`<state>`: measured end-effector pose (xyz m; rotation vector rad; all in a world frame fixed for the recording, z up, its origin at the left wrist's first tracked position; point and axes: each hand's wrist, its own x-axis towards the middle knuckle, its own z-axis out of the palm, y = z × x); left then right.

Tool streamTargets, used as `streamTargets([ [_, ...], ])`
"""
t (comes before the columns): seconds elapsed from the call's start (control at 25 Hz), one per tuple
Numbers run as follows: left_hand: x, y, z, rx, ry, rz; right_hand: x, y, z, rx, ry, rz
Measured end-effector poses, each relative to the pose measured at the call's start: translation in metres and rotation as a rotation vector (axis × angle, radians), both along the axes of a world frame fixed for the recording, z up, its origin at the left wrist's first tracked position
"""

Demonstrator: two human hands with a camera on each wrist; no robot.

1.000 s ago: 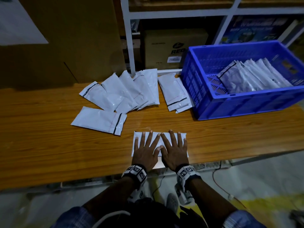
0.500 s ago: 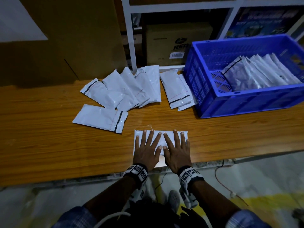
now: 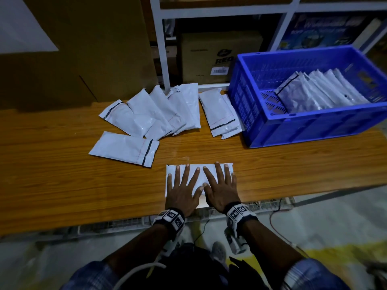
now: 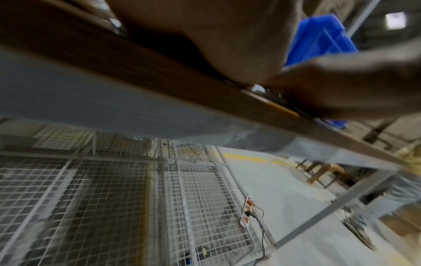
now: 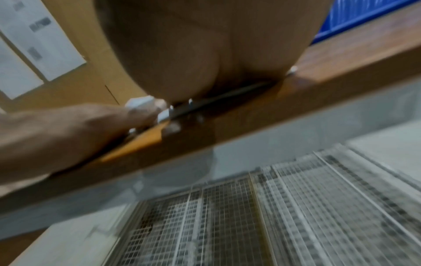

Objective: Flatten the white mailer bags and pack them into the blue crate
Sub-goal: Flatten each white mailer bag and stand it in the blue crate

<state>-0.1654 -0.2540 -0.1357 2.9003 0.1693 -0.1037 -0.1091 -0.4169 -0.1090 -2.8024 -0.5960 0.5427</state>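
Hands (image 3: 201, 191) unmoved, mailer bag (image 3: 200, 174) mostly hidden, wrist views blurred

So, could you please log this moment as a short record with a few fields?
left hand: flat, fingers spread, pressing on the bag at the table's near edge
right hand: flat beside it, pressing on the same bag
bag under hands: white, lying crosswise on the wooden table
loose bags: overlapping heap behind, one apart, two stacked by the crate
blue crate: on the table, right, with a row of leaning bags
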Motion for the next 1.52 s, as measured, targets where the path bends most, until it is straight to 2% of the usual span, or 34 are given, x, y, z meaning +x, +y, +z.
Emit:
streamTargets([
  [0.08, -0.002, -0.001, 0.0, -0.012, 0.014, 0.001, 0.004, -0.002, 0.009, -0.024, -0.002, 0.025],
  [0.16, -0.002, 0.001, 0.001, -0.017, 0.034, -0.005, 0.003, 0.002, 0.014, -0.006, -0.091, 0.051],
  [0.4, -0.001, 0.008, 0.004, -0.056, 0.084, -0.004, -0.014, 0.014, -0.01, 0.008, -0.172, 0.038],
  [0.6, 0.006, 0.009, 0.009, -0.019, 0.05, 0.002, -0.004, 0.011, -0.01, -0.017, -0.117, 0.064],
  [0.88, 0.01, 0.007, 0.004, -0.014, 0.102, -0.035, 0.019, 0.005, 0.006, 0.046, 0.119, 0.073],
  [1.0, 0.011, 0.007, 0.004, -0.013, 0.091, -0.026, 0.015, 0.0, 0.013, 0.097, -0.003, 0.019],
  [1.2, 0.012, 0.01, 0.008, -0.049, 0.114, -0.048, -0.001, 0.0, -0.012, 0.043, -0.126, 0.036],
  [1.4, 0.006, 0.012, 0.009, 0.037, 0.023, -0.069, 0.002, 0.001, -0.013, 0.043, -0.112, 0.02],
  [1.52, 0.0, 0.007, 0.003, 0.01, 0.048, -0.067, 0.007, 0.0, -0.012, 0.03, -0.04, 0.038],
])
